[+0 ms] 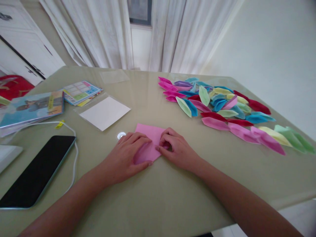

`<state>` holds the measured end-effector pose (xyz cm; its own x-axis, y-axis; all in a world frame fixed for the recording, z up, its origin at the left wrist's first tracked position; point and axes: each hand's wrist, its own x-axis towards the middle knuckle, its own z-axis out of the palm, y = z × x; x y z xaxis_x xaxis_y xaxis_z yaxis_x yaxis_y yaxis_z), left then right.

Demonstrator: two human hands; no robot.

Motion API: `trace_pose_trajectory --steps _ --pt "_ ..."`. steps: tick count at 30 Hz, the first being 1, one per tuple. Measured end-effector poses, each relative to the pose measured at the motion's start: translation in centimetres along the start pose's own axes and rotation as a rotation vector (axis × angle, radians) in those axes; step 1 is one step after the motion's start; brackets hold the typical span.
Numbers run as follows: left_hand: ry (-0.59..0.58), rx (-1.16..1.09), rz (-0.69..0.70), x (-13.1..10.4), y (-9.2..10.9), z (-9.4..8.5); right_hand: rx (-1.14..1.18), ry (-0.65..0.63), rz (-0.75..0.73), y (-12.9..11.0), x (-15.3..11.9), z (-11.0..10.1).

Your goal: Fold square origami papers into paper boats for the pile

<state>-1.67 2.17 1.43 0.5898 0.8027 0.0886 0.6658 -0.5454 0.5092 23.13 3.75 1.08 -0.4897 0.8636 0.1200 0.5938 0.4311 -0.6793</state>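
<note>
A pink sheet of paper (148, 144) lies on the table between my two hands, with its right corner partly folded. My left hand (129, 151) rests over the paper's left side, fingers and thumb spread apart. At the right edge, my right hand (176, 148) has its fingers curled and its thumb and fingertips pinching the paper. Just behind my left hand is a small shiny round object (121, 135). Beyond the paper to the left lies a white card or stack of sheets (105, 113) in a clear sleeve.
Many folded paper pieces (218, 104) in several colours spread across the table's right side. At the left are a tablet or large phone (38, 169), a white cable (75, 154), a booklet (32, 107) and printed cards (81, 92). Curtains hang beyond the table (153, 204).
</note>
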Motion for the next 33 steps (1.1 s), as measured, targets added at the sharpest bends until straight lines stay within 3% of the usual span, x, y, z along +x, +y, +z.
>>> trace_pose_trajectory --steps 9,14,18,24,26,30,33 --pt "-0.009 0.000 0.016 0.0 0.0 -0.1 -0.005 0.000 0.003 -0.1 0.1 -0.2" --pt "0.001 0.005 0.031 0.0 -0.1 -0.1 0.138 -0.099 -0.071 0.2 0.1 -0.9" --pt "-0.007 0.002 0.056 -0.1 -0.2 -0.1 0.240 -0.107 -0.076 0.4 0.3 -1.8" --pt "0.039 0.113 0.086 -0.2 -1.1 0.6 0.258 -0.298 -0.229 0.5 0.2 -2.8" --pt "0.053 0.105 0.129 -0.2 -1.2 0.6 0.158 -0.250 -0.268 0.2 -0.1 -2.1" --pt "0.011 -0.010 0.224 -0.4 -0.7 0.2 0.058 -0.020 -0.241 -0.3 -0.5 -0.4" --pt "0.011 -0.034 0.194 -0.3 -0.5 0.1 -0.005 -0.026 -0.276 -0.2 -0.5 -0.6"
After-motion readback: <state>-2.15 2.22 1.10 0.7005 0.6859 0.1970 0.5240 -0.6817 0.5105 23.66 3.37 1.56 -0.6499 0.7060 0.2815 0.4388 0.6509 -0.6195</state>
